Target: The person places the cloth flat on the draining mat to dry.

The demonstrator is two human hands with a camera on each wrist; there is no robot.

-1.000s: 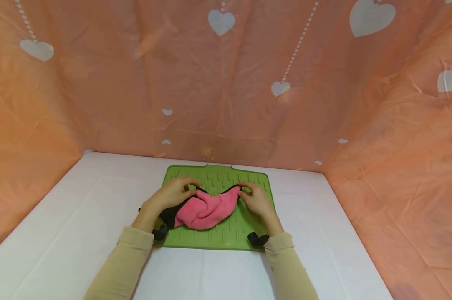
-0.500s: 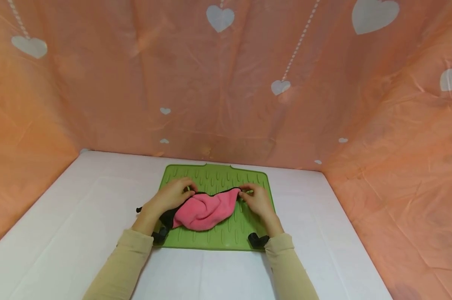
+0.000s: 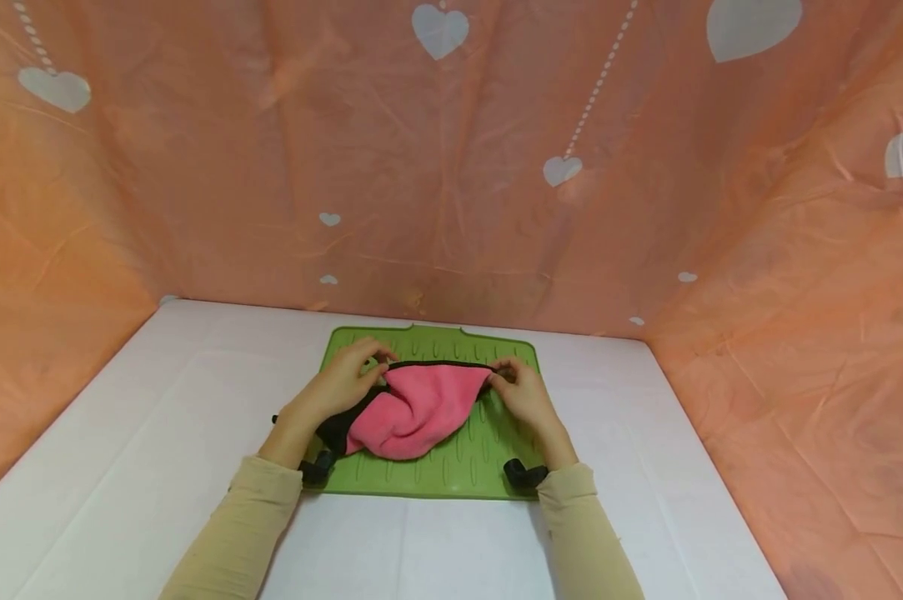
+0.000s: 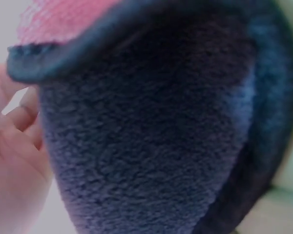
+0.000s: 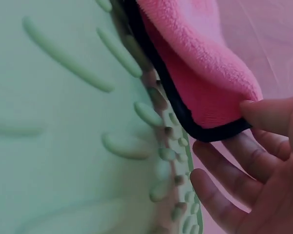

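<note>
A plush cloth (image 3: 421, 412), pink on one face and dark on the other with a black bound edge, lies bunched over a green ridged mat (image 3: 451, 479). My left hand (image 3: 342, 379) pinches the cloth's far edge near its left corner. At the other end of that edge, my right hand (image 3: 522, 392) pinches the right corner between thumb and fingers. The edge runs straight between both hands. In the right wrist view the thumb (image 5: 271, 116) presses on the cloth's corner. Dark cloth (image 4: 146, 136) fills most of the left wrist view and partly hides the left hand (image 4: 19, 161).
The mat lies on a white table (image 3: 406, 550), close to its far edge. Orange sheeting (image 3: 451, 183) with white hearts rises behind and at both sides. Black wrist-worn devices (image 3: 524, 475) sit low on both wrists, above the mat's near corners.
The hands have moved slightly apart, the right one outward. The cloth's far edge, which sagged and folded between them, is now pulled straight, and more of the pink face shows.
</note>
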